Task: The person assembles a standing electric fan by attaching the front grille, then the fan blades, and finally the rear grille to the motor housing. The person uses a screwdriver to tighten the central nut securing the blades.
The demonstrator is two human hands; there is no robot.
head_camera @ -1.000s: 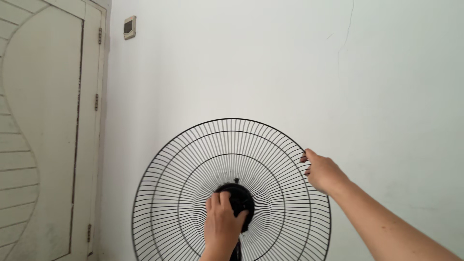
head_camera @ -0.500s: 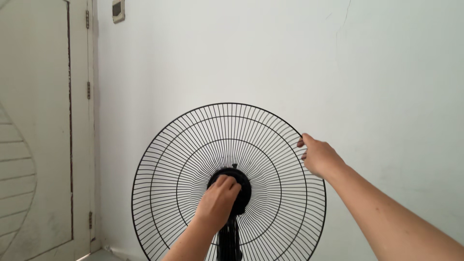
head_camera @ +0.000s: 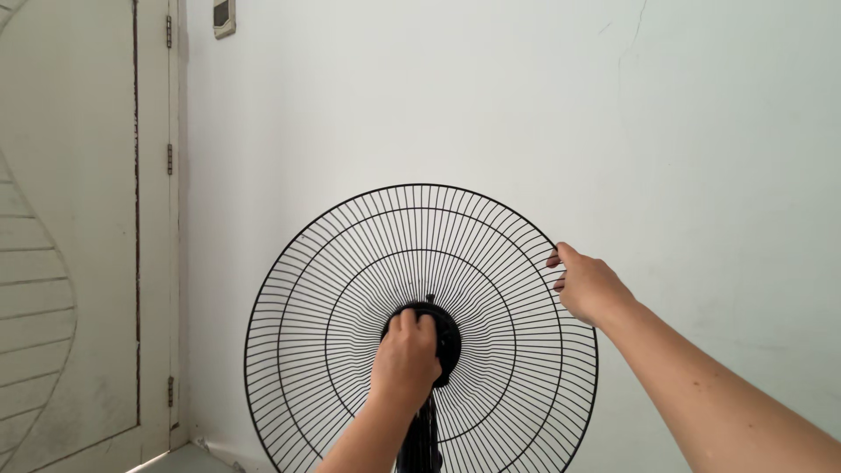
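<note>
Your left hand [head_camera: 405, 357] wraps the black hub [head_camera: 438, 337] at the centre of the wire fan guard [head_camera: 350, 289]; your right hand [head_camera: 589, 285] pinches its right rim. Keep both grips firm so the guard stays square.

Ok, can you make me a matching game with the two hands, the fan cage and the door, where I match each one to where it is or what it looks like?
Things:
1. left hand
2. right hand
3. fan cage
4. door

Descriptions:
A. pale, at the left edge of the picture
B. on the black hub in the middle of the fan
C. round, made of thin black wires
D. holding the right rim of the cage

Pairs: 1-B, 2-D, 3-C, 4-A
</note>
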